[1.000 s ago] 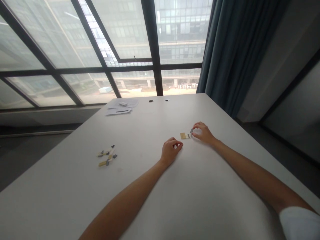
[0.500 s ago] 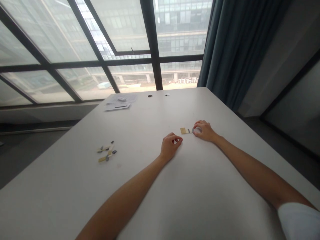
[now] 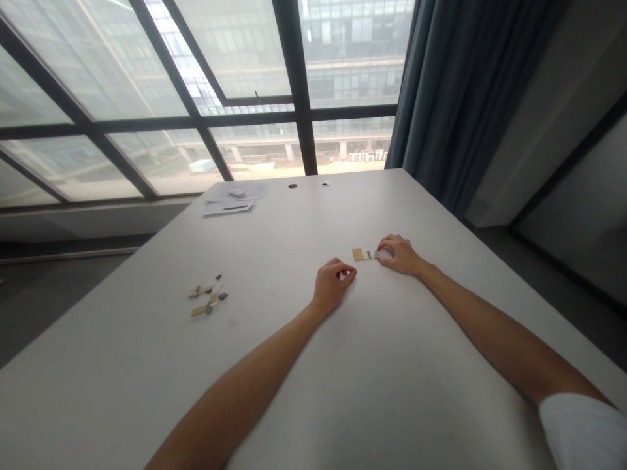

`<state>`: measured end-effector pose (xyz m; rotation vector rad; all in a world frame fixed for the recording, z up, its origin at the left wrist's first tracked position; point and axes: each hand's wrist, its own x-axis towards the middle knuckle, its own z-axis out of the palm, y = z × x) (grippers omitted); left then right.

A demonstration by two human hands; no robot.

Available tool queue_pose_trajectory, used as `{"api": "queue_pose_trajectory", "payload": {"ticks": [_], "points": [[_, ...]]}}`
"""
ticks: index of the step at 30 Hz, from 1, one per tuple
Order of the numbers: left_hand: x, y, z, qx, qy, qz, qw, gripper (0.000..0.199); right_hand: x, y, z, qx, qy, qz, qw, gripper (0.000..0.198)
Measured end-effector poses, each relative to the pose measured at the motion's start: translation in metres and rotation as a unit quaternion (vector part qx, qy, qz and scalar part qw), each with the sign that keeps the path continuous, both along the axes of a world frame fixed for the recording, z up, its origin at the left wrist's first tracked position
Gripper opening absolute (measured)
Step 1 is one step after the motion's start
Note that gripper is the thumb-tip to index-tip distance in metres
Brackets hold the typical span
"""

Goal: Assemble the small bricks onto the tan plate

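Tan-and-white strips (image 3: 360,254) are already lying aligned on the counter (image 3: 284,248), the right hand (image 3: 399,254) is pinching a grey piece (image 3: 377,254) at their end, the left hand (image 3: 334,284) is curling, fingertips together, seemingly empty, and loose pieces (image 3: 198,311) are apparently awaiting placement.

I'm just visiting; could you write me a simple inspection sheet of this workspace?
Surface: white table, faint smudge.
Job's things: yellow, white and grey cluster lying flat; loose pieces scattered to its left.
Clutter: papers with a small white object on top.
Hands: left hand, fingers pinched together near the cluster; right hand, fingers at the cluster's grey end, grip unclear.
Cables: nothing seen.
Surroundings: windows, dark blue curtain.
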<state>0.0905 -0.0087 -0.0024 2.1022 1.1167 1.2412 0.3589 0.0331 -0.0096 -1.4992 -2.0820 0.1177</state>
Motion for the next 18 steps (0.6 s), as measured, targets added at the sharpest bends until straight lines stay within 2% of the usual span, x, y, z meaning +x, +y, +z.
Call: {"api": "queue_pose_trajectory", "payload": {"ticks": [18], "points": [[-0.0006,-0.0015,0.0006,-0.004,-0.002,-0.004,1.000,0.009,0.0012,0.0011,-0.0043,0.013,0.012,0.006,1.000,0.015]]}}
